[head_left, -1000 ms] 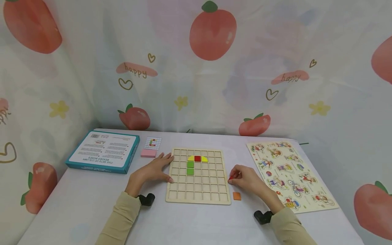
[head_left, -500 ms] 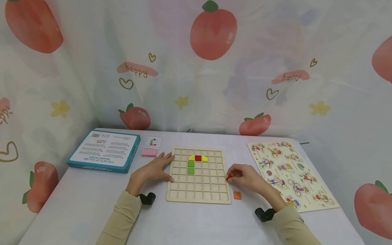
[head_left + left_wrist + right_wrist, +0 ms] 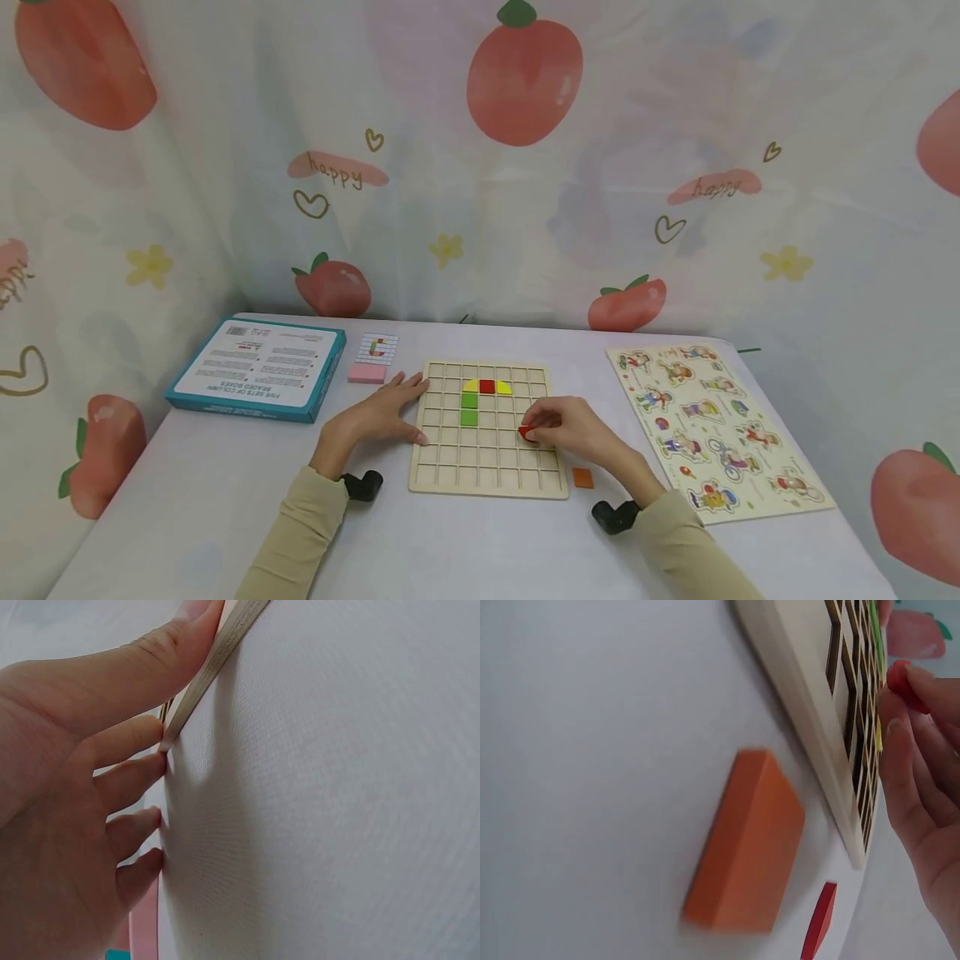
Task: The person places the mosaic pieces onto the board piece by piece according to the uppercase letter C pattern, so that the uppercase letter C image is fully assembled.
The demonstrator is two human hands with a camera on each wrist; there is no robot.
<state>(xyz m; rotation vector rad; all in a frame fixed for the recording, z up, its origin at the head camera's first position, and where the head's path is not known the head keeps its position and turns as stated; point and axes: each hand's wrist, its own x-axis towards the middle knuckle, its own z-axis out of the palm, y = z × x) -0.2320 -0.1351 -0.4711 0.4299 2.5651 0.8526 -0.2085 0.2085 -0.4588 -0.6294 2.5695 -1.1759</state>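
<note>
A wooden grid board lies flat on the table, with a red square between two yellow rounded pieces in an upper row. Two green squares sit below the left one. My left hand spreads its fingers at the board's left side, thumb and fingertips touching its edge. Over the right part of the grid, my right hand pinches a small red piece between thumb and fingers. Near the board's right edge lies an orange square block. The right wrist view also shows another red piece on the table.
A teal-edged box stands at the back left. Beside it are a small pattern card and a pink block. To the right lies a board with printed figures. A fruit-printed curtain hangs behind.
My right hand has moved left from beside the board to over its right-hand cells, carrying the red piece. My left hand has stayed at the board's left edge.
</note>
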